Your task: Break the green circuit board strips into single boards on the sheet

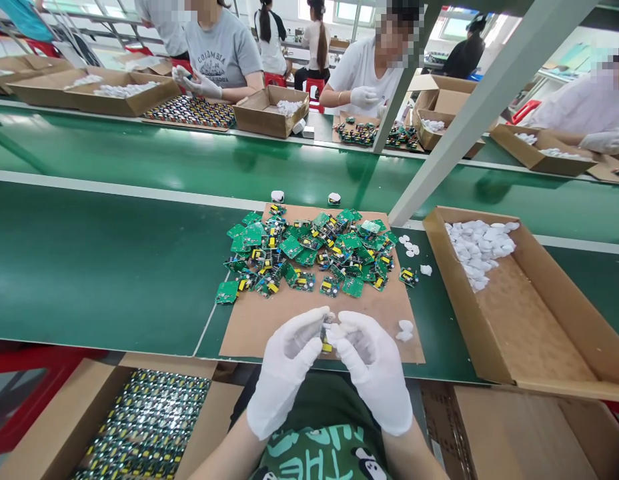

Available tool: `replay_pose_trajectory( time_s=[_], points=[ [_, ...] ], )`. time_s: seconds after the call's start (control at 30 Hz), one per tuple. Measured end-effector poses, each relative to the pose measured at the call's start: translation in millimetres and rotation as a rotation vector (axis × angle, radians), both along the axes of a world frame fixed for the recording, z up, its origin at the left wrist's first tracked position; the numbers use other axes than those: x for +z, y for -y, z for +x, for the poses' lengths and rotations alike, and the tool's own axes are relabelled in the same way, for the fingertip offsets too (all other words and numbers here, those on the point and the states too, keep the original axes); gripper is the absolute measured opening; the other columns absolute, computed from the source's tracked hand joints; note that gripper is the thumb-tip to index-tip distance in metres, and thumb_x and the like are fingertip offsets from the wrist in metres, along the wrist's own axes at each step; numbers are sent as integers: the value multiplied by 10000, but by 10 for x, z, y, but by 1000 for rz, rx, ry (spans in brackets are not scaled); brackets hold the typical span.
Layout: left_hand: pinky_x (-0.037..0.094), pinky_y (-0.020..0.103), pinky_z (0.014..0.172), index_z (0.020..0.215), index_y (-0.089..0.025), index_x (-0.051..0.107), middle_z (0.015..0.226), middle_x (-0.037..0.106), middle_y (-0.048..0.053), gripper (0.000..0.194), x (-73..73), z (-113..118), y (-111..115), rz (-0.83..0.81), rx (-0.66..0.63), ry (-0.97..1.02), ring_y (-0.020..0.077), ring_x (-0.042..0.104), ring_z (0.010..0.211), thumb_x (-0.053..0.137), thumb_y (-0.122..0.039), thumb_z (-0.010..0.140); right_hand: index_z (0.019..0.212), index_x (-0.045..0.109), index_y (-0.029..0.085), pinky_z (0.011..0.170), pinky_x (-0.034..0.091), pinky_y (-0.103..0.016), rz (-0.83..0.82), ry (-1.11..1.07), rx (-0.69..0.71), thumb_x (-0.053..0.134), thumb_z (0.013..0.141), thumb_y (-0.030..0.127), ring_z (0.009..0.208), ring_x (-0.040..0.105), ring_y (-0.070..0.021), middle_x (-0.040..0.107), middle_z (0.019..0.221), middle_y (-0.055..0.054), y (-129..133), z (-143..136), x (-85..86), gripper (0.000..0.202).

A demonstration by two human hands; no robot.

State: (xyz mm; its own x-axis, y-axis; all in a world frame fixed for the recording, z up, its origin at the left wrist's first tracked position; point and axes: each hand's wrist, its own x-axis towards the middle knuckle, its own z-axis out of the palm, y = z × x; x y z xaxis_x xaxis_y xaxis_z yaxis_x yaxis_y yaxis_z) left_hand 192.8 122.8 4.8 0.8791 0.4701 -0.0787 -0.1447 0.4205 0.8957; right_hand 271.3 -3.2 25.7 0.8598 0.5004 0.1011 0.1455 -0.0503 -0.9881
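Both my hands wear white gloves and meet over the front of a brown cardboard sheet point(269, 328). My left hand point(289, 367) pinches a small circuit board point(326, 345) with a yellow part, held on edge. The fingertips of my right hand point(377, 367) are closed against its right side on a small white piece point(333, 331), mostly hidden by the glove. Beyond my hands lies a heap of green circuit boards point(302, 247). White pieces point(404, 330) lie by my right hand, and one loose board point(408, 277) rests right of the sheet.
At right an open cardboard box point(539, 320) contains a pile of white pieces point(477, 247). Below left, a box holds rows of boards point(149, 413). Two white-topped boards point(334, 199) stand on the green belt point(189, 160). A slanted metal post point(484, 113) rises at right. Gloved co-workers sit opposite.
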Motion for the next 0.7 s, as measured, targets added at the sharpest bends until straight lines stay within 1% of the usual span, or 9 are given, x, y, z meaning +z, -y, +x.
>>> replay_pose_trajectory(
  time_s=[0.07, 0.17, 0.27, 0.37, 0.5, 0.57, 0.63, 0.67, 0.7],
  points=[
    [526, 244, 989, 1135, -270, 715, 1244, 685, 63, 290, 17, -5, -33, 48, -19, -27, 199, 650, 1142, 707, -232, 847, 1040, 644, 246, 722, 573, -252, -14, -53, -3, 683, 882, 283, 756, 687, -139, 700, 850, 6, -2, -14, -8, 167],
    [546, 248, 961, 1140, -276, 712, 1254, 679, 65, 318, 33, -9, -68, 58, -27, -12, 204, 668, 1110, 720, -203, 830, 975, 657, 234, 735, 563, -253, -39, -21, 35, 650, 904, 274, 771, 685, -137, 705, 881, -2, 6, -20, -21, 82],
    [538, 266, 980, 1177, -274, 689, 1252, 679, 77, 364, 7, -23, -63, 78, -23, 38, 215, 656, 1134, 709, -161, 831, 968, 656, 242, 731, 546, -262, -75, 98, 7, 624, 920, 244, 777, 673, -137, 695, 891, -1, 17, -15, -15, 58],
    [534, 270, 985, 1159, -284, 686, 1281, 659, 70, 355, -57, -52, -32, 132, 13, 81, 219, 640, 1162, 694, -135, 837, 972, 645, 253, 720, 516, -271, -85, 276, -18, 604, 923, 193, 802, 645, -141, 674, 898, -3, 21, 4, 8, 87],
    [540, 293, 973, 1141, -300, 677, 1314, 624, 60, 342, -118, -84, 1, 182, 33, 146, 218, 636, 1163, 682, -133, 843, 1073, 614, 253, 922, 491, -388, 6, 402, 106, 635, 905, 244, 980, 623, -207, 678, 918, -25, 4, 40, 2, 169],
    [527, 339, 996, 1146, -297, 677, 1377, 569, 69, 316, -117, -81, -3, 196, 39, 196, 251, 597, 1216, 683, -188, 850, 1127, 588, 258, 970, 480, -433, 72, 421, 161, 676, 873, 242, 960, 632, -213, 683, 884, -14, -9, 49, -23, 270],
    [507, 397, 1016, 1156, -283, 682, 1477, 465, 83, 285, -98, -66, -39, 153, 27, 222, 314, 509, 1304, 652, -331, 877, 1139, 567, 277, 967, 487, -440, 97, 454, 165, 678, 849, 164, 881, 649, -193, 685, 836, 12, -13, 55, -37, 331],
    [507, 418, 1009, 1175, -275, 677, 1511, 419, 90, 322, -83, -57, -70, 111, 21, 209, 339, 476, 1326, 615, -413, 890, 1150, 554, 283, 968, 486, -444, 93, 485, 152, 670, 836, 126, 868, 656, -189, 691, 834, 17, -8, 60, -32, 369],
    [522, 424, 979, 1200, -266, 665, 1511, 416, 103, 384, -65, -49, -109, 70, 21, 184, 347, 489, 1307, 574, -485, 898, 1171, 537, 283, 975, 481, -450, 76, 522, 140, 667, 821, 104, 880, 662, -190, 702, 865, 11, 0, 68, -17, 414]
  ],
)
